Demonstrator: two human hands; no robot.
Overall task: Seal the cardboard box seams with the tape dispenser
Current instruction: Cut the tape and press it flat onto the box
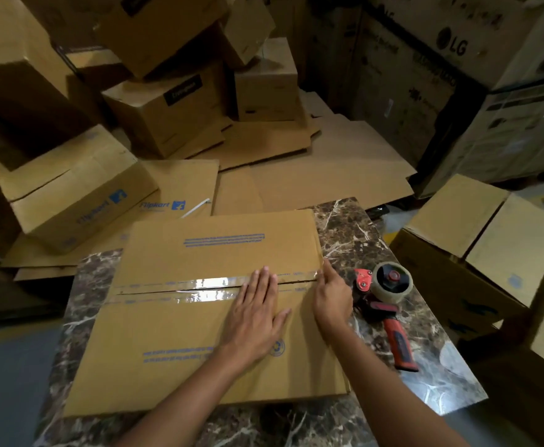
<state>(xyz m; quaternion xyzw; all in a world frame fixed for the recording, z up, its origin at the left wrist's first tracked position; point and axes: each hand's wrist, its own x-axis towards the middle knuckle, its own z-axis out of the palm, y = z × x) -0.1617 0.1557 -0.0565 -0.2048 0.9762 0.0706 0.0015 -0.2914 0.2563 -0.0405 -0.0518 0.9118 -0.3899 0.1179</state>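
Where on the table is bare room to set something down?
The marble table is bare left of the cardboard box, along the near edge in front of it, and at the far right corner beyond the tape dispenser. The strip between box and dispenser is crowded: the right hand rests at the box's edge there.

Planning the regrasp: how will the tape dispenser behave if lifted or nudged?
The dispenser lies on its side on the polished marble table, so a nudge probably slides it rather than rolls it. Its roll sits at one end, so it is likely head-heavy when lifted by the handle. It looks rigid, so probably no flex.
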